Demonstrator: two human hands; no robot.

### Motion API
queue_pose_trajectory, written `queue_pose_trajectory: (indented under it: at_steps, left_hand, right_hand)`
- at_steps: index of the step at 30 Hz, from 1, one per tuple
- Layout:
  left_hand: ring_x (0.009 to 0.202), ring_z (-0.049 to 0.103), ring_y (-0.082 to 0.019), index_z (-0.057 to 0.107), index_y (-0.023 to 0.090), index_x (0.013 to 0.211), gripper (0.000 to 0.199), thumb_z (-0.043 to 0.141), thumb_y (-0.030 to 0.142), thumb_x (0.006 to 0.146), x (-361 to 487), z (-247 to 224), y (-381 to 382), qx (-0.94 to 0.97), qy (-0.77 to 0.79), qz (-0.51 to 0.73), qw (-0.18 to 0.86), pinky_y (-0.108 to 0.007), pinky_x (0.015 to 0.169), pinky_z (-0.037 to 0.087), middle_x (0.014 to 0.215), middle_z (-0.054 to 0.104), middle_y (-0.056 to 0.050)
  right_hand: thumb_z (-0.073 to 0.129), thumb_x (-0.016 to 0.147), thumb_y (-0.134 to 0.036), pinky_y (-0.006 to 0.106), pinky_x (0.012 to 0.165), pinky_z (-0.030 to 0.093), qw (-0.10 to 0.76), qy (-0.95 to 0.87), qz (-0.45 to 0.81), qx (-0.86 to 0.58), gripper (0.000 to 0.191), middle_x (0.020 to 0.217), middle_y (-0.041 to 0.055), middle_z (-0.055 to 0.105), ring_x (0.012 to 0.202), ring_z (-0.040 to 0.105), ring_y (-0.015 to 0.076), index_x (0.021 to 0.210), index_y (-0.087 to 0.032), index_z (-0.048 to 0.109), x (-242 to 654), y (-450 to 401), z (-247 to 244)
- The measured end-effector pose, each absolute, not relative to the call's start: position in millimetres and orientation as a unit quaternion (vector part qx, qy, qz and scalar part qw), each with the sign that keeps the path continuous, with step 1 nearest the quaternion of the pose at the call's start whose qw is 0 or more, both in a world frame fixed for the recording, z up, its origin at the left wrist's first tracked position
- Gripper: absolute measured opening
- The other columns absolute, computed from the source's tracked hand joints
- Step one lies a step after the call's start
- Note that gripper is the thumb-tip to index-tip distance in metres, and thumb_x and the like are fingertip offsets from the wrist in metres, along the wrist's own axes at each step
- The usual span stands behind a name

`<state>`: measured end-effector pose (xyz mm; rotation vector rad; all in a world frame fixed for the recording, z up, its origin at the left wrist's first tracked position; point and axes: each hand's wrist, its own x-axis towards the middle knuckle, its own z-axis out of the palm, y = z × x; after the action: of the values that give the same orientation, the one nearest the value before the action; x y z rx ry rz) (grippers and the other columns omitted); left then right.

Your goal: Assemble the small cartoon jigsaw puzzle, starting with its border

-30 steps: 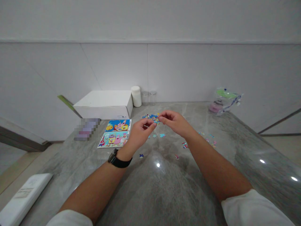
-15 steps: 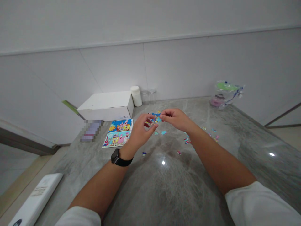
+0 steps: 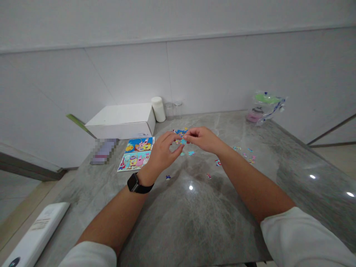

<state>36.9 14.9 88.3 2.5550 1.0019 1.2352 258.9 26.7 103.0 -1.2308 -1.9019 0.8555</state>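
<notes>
Above a pile of small colourful puzzle pieces (image 3: 181,132) both hands meet near the middle of the grey table. A light blue puzzle piece (image 3: 183,141) shows between them. My right hand (image 3: 200,138) pinches at this piece with thumb and index finger. My left hand (image 3: 166,149), with a black watch on its wrist, has thumb and fingers apart, its fingertips close to the same piece. Another light blue piece (image 3: 191,153) lies just below the hands. Nearer the front are a dark blue piece (image 3: 168,177) and a pink piece (image 3: 208,176).
Left of my left hand lies a cartoon picture sheet (image 3: 134,161). Behind it stand a white box (image 3: 119,128), a white bottle (image 3: 158,109) and clear glasses (image 3: 178,110). More pieces (image 3: 252,159) lie right. A plastic bag (image 3: 263,107) sits at the back right.
The view has shifted slightly, so the tabletop things appear a little higher and further left. A light blue piece now shows at my right fingertips. My left thumb and fingers remain apart.
</notes>
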Motion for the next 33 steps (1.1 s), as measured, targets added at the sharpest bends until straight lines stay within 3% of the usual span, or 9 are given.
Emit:
queue_pose_trajectory:
  at_steps: [5,8,13,18,25,33]
  left_hand:
    - [0.11,0.068,-0.025,0.07,0.021,0.109,0.015,0.072,0.026,0.094,33.8,79.9,22.2,0.868,0.331,0.362,0.073,-0.042,0.102,0.054,0.115,0.073,-0.009]
    - [0.109,0.069,-0.026,0.07,0.021,0.109,0.016,0.073,0.026,0.094,33.5,71.5,27.8,0.886,0.342,0.302,0.083,-0.043,0.102,0.054,0.115,0.073,-0.009]
    - [0.111,0.069,-0.029,0.073,0.022,0.106,0.016,0.075,0.028,0.091,44.9,58.3,41.4,0.906,0.364,0.196,0.088,-0.044,0.102,0.054,0.114,0.072,-0.009]
    - [0.111,0.068,-0.03,0.077,0.022,0.103,0.015,0.076,0.025,0.088,61.1,39.7,59.2,0.91,0.388,0.126,0.073,-0.045,0.101,0.052,0.115,0.072,-0.011]
    - [0.109,0.066,-0.027,0.075,0.022,0.104,0.018,0.076,0.032,0.089,60.9,11.1,69.0,0.901,0.392,0.158,0.094,-0.042,0.098,0.052,0.116,0.07,-0.009]
    - [0.114,0.064,-0.027,0.075,0.023,0.106,0.019,0.077,0.032,0.089,58.9,-0.6,69.9,0.899,0.389,0.175,0.1,-0.044,0.102,0.051,0.119,0.068,-0.009]
  right_hand:
    - [0.056,0.101,-0.036,0.028,0.074,0.043,0.255,-0.778,0.226,-0.527,0.027,0.091,0.0049,0.077,0.081,0.064,0.0181,0.098,-0.018,0.077,271.8,35.0,99.0]
    - [0.065,0.098,-0.026,0.028,0.081,0.044,0.147,-0.799,0.152,-0.564,0.02,0.107,0.0095,0.079,0.095,0.068,0.0214,0.11,-0.018,0.077,280.9,43.2,85.5]
    - [0.074,0.091,-0.021,0.028,0.086,0.047,0.006,-0.808,0.143,-0.571,0.026,0.119,0.0108,0.079,0.108,0.071,0.0247,0.116,-0.02,0.079,279.6,54.8,57.1]
    - [0.08,0.086,-0.024,0.029,0.083,0.048,-0.027,-0.815,0.156,-0.558,0.029,0.119,0.0111,0.08,0.106,0.072,0.0261,0.115,-0.02,0.081,275.5,59.8,45.0]
    - [0.081,0.086,-0.033,0.026,0.079,0.048,-0.032,-0.826,0.163,-0.539,0.034,0.117,0.0093,0.08,0.103,0.072,0.0237,0.117,-0.02,0.08,281.4,64.3,39.2]
    - [0.078,0.086,-0.028,0.025,0.08,0.047,-0.038,-0.824,0.169,-0.54,0.028,0.115,0.0085,0.081,0.103,0.072,0.0233,0.113,-0.02,0.082,280.0,63.5,39.4]
